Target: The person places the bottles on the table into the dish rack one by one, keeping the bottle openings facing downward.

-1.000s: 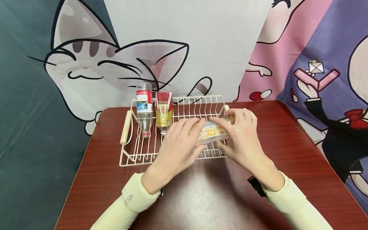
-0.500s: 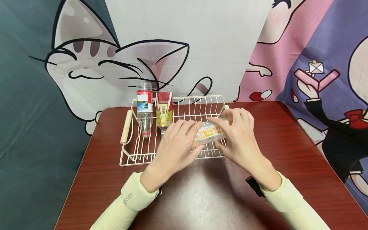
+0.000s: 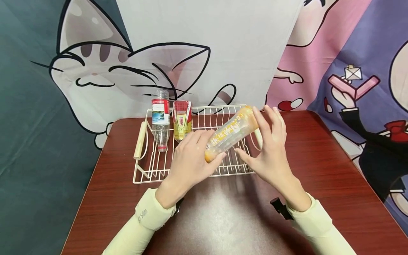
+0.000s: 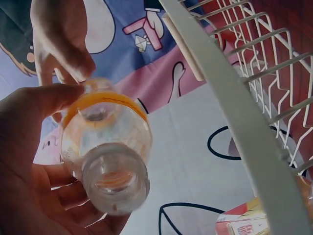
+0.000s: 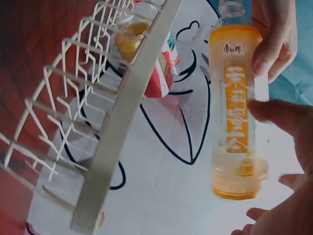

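Observation:
My left hand [image 3: 191, 156] grips a clear plastic bottle [image 3: 231, 131] with a yellow label near its neck, tilted with the base up to the right. Its mouth shows no cap in the left wrist view, where the bottle [image 4: 110, 142] faces the camera. Beside the base, my right hand [image 3: 271, 152] has thumb and fingers spread apart. In the right wrist view, one digit of the right hand [image 5: 293, 147] overlaps the edge of the bottle [image 5: 237, 112]; contact is unclear. Below the hands stands a cream wire rack [image 3: 135, 175].
In the rack's left part, a clear bottle with a red-and-blue label [image 3: 160, 115] leans neck down. To its right leans a red-and-yellow bottle [image 3: 182, 118], its lower end hidden by my left hand. Wooden handles [image 3: 140, 140] flank the rack on the brown table [image 3: 318, 159].
The bottle has swung so its base points up and to the right. My right hand has loosened from around it, the fingers spreading, while the left keeps its hold.

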`<state>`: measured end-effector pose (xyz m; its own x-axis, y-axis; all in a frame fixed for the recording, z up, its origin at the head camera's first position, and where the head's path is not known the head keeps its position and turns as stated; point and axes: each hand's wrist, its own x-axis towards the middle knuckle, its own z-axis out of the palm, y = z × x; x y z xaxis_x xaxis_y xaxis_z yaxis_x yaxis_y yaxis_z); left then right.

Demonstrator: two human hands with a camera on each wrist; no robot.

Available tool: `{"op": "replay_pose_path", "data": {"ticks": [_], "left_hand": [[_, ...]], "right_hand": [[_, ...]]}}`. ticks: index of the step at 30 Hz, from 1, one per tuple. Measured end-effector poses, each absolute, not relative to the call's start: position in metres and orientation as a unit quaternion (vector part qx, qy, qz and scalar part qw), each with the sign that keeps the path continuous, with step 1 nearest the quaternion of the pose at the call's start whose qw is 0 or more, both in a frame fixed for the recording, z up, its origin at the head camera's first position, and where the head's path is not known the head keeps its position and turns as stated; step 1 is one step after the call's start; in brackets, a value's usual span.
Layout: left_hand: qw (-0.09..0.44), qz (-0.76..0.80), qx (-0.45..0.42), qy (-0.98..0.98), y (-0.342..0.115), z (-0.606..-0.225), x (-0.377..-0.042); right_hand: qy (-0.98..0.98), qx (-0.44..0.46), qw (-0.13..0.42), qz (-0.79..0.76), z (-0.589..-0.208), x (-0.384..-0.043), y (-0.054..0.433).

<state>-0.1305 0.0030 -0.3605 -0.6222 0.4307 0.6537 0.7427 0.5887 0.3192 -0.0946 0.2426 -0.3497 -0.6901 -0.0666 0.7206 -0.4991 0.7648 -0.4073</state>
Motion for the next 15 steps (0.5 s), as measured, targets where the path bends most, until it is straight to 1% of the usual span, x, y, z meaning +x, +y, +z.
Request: {"op": "replay_pose_path", "data": {"ticks": [3,5,7,11,13,15], "left_hand": [[0.241,-0.333,-0.323,-0.852,0.004,-0.361,-0.130],[0.225,-0.356,-0.306,-0.854,0.004,-0.361,-0.130],[0.212,-0.373,-0.293,-0.854,0.005,-0.361,-0.129],[0.201,-0.394,-0.278,-0.852,0.008,-0.362,-0.128],[0.199,-0.404,-0.279,-0.848,0.010,-0.364,-0.128],[0.197,-0.413,-0.281,-0.844,0.011,-0.365,-0.127]], "right_hand": [[-0.840,0.146,0.380,0.358,-0.350,-0.097,0.241],[-0.817,0.129,0.376,0.419,-0.350,-0.098,0.238],[-0.785,0.108,0.348,0.501,-0.350,-0.098,0.234],[-0.700,0.068,0.262,0.661,-0.348,-0.103,0.225],[-0.672,0.055,0.228,0.703,-0.346,-0.106,0.220],[-0.656,0.056,0.208,0.723,-0.344,-0.109,0.216]]}}
